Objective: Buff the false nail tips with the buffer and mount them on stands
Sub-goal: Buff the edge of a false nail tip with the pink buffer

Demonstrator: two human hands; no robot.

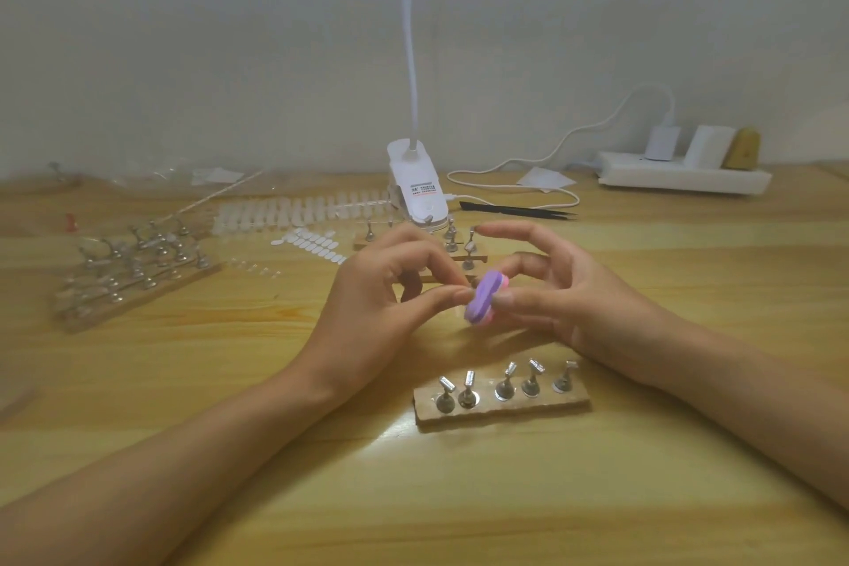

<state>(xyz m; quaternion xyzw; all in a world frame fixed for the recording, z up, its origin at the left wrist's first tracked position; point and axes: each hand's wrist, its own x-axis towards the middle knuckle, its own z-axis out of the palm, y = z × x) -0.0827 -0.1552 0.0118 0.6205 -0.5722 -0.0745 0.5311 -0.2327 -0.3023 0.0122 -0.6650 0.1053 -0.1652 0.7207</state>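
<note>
Five stands: small silver metal pegs (505,384) stand in one row on the light wooden block (528,413) nearest me, between my forearms.
Left rack: several wooden strips crowded with more metal pegs (138,262) sit well to my left; whether they carry anything is too blurred to tell.
Far rack: a few more pegs on wooden strips (461,244) show just behind my fingers.
Buffer: the purple-and-pink oval foam buffer block (484,296) is held above the table, between my two hands.
Right hand (565,290): I grip the buffer between thumb and curled fingers, forefinger lifted free.
Left hand (381,290): thumb and forefinger pinch together right against the buffer's purple face; the false nail tip between them is too small to make out.
Spare tips: strips of clear false nail tips (303,209) and a loose cluster of white ones (312,244) lie beyond my left hand.
Back edge: a white clip lamp (416,184), black tweezers (519,211) and a white power strip (684,175) line the wall side.
Open room: bare yellow wooden table (275,473) spreads between the near block and me, and to the right of my right arm.
</note>
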